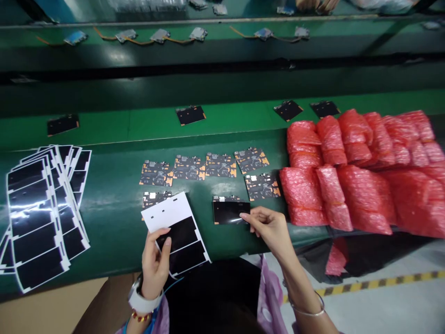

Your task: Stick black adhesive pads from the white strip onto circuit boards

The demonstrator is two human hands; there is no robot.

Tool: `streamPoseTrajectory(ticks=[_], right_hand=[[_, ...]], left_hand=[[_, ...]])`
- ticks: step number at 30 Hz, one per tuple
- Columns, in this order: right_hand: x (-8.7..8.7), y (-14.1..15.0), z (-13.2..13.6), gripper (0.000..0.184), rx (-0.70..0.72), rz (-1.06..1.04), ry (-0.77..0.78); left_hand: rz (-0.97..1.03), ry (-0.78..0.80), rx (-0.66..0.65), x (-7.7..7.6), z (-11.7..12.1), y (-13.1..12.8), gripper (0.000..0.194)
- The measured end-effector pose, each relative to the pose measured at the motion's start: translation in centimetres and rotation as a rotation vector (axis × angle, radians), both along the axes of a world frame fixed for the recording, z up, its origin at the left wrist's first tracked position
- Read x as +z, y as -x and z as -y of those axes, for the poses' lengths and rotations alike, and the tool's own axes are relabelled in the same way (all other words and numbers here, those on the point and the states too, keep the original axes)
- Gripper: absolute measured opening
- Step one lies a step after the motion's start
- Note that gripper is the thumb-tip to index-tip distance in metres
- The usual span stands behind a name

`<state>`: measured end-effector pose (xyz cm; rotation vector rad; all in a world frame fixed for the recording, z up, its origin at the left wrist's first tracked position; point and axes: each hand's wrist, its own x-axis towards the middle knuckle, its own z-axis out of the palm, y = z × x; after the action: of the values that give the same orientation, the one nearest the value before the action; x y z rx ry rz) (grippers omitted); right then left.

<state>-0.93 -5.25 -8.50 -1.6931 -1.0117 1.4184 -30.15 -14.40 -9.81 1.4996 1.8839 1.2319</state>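
Note:
My left hand (155, 262) pinches a white backing sheet (186, 232) between thumb and fingers. Two black stickers are on its lower part, and the upper part is bare white. This sheet covers part of a circuit board (153, 198). In my right hand (271, 227), thumb and fingertips grip the right edge of a glossy black sticker (227, 213). That sticker lies over a circuit board (225, 198) whose top edge shows; whether it is stuck down I cannot tell. More dark circuit boards (220, 165) with orange patches lie just beyond both hands.
Fanned sticker sheets (34, 204) lie at the left. Red bubble-wrap bundles (365, 181) are piled at the right. Black-covered boards (191, 115) sit on the green strip behind the worktop (114, 199). Small parts with orange strips (160, 35) line the ledge farther back.

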Motion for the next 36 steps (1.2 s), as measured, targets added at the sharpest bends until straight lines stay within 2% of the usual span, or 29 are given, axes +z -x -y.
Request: streamPoseTrajectory(ticks=[9, 17, 36], right_hand=[[0.21, 0.06, -0.16, 0.051, -0.004, 0.001, 0.016], [-0.33, -0.17, 0.18, 0.048, 0.009, 0.015, 0.003], [0.09, 0.02, 0.04, 0.048, 0.005, 0.029, 0.014]], left_hand=[[-0.004, -0.019, -0.019, -0.06, -0.04, 0.01, 0.019], [-0.001, -0.014, -0.025, 0.2, -0.11, -0.11, 0.02], [0.023, 0.008, 0.003, 0.06, -0.01, -0.18, 0.02]])
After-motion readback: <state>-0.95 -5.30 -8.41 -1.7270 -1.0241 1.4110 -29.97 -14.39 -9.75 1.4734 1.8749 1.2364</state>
